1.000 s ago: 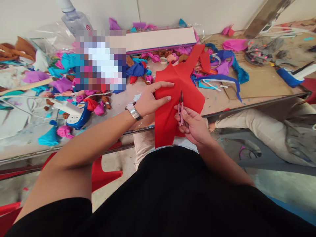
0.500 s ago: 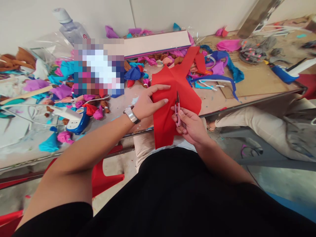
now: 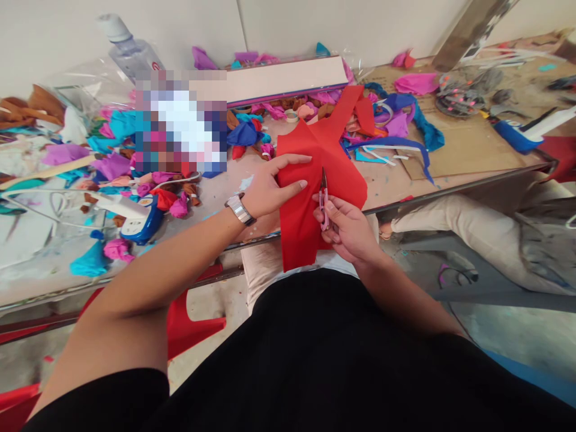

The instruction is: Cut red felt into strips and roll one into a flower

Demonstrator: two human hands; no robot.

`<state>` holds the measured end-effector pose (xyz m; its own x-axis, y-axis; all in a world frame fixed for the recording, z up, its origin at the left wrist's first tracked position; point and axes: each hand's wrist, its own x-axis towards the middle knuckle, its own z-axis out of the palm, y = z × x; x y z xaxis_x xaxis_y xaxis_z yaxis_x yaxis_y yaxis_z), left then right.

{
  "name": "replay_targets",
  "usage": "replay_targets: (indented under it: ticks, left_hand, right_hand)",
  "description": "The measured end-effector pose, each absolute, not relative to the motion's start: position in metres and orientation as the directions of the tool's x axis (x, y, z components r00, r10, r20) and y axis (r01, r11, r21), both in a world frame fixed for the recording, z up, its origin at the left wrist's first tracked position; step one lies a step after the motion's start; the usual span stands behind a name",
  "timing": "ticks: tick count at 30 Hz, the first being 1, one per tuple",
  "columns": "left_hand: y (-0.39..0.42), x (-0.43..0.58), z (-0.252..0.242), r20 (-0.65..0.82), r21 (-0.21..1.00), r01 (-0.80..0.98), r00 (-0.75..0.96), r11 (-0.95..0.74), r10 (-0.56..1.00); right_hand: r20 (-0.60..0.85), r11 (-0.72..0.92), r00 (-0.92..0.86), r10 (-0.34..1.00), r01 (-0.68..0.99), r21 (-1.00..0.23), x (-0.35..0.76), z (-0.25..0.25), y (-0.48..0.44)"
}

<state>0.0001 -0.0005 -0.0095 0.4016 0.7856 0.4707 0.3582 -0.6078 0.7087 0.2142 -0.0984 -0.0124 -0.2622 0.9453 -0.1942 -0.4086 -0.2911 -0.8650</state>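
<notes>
A large piece of red fabric (image 3: 297, 213) lies over the table's front edge and hangs down toward my lap. My left hand (image 3: 270, 187) rests on its left side, thumb and index finger stretched apart across the cloth; the lower fingers are partly hidden. My right hand (image 3: 345, 228) is closed around small pink-handled scissors (image 3: 323, 201). Their dark blades point away from me and lie against the red fabric, at a slit or fold line in it. I cannot tell whether cloth is between the blades.
Bundled fabric scraps (image 3: 112, 165) in many colours cover the table's left side. A blue-and-white device (image 3: 143, 221) with a cord lies among them. A clear bottle (image 3: 132, 51) stands behind. Cardboard (image 3: 454, 150) lies at the right, above another person's leg (image 3: 450, 219).
Almost nothing differs. Both hands, the scissors and the red fabric hold nearly the same positions.
</notes>
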Motion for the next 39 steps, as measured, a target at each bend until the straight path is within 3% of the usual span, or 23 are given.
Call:
replay_targets:
  ticks: [21,27,33,39]
  left_hand:
    - [0.0,0.001,-0.008,0.504,0.741,0.279,0.371,-0.611,0.78]
    - [0.008,0.001,-0.02,0.429,0.868,0.14,0.272,-0.477,0.861]
    - [0.012,0.001,-0.026,0.331,0.938,0.004,0.279,-0.346,0.902]
    - [0.012,-0.001,-0.024,0.319,0.938,0.042,0.287,-0.344,0.903]
  right_hand:
    - [-0.188,-0.292,-0.273,0.944,-0.416,-0.861,0.214,-0.015,-0.101]
    - [-0.191,-0.312,-0.301,0.934,-0.433,-0.845,0.215,-0.013,-0.105]
    - [-0.207,-0.343,-0.323,0.924,-0.452,-0.823,0.214,-0.013,-0.107]
    - [-0.214,-0.354,-0.332,0.919,-0.452,-0.819,0.214,-0.013,-0.108]
